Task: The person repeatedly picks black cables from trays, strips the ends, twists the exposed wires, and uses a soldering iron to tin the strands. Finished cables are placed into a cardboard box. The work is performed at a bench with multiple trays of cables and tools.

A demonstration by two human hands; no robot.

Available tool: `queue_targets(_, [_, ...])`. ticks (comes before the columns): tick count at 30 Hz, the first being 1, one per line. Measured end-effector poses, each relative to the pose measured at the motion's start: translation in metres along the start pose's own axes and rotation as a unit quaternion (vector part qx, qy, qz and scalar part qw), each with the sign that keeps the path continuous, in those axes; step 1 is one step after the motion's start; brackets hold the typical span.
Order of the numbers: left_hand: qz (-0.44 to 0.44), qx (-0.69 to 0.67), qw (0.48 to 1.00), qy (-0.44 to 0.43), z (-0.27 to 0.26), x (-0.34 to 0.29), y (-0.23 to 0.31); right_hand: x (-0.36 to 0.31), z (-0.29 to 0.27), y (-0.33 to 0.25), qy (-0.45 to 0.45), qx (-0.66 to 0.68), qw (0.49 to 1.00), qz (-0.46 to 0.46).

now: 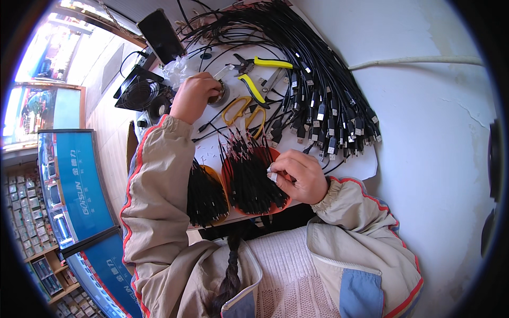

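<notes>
My left hand (199,95) reaches over a small round dark tin (225,97), its fingers curled together at the tin's near side. What those fingertips pinch, if anything, is hidden. Closed around a small white piece (272,175), perhaps tissue, my right hand (301,172) hovers at the right rim of a red tub (284,205). Thin black cables (249,183) with stripped pinkish wire ends pointing up fill that tub. Beside it on the left, an orange tub (218,218) holds another bunch of short black cables (203,201).
Yellow-handled scissors (237,110) and pliers with yellow grips (273,63) lie beyond the tubs. A large heap of black USB cables (323,106) spreads along the wall. A phone (160,33) stands at the back left, above a small black fan (139,93).
</notes>
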State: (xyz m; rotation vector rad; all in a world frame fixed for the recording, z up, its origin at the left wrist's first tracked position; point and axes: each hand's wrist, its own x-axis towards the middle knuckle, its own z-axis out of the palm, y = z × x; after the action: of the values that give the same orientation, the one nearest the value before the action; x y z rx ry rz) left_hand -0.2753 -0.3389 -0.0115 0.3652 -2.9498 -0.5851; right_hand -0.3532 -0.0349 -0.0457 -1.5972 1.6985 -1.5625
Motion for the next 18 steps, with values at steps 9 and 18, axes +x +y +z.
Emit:
queue_targets(9, [-0.049, -0.008, 0.998, 0.039, -0.021, -0.022, 0.009, -0.003, 0.002, 0.002, -0.003, -0.004, 1.000, 0.015])
queue_targets(18, [-0.118, 0.067, 0.978, 0.156, -0.067, -0.094, 0.002, 0.002, -0.003, 0.000, 0.082, -0.002, 0.995, -0.061])
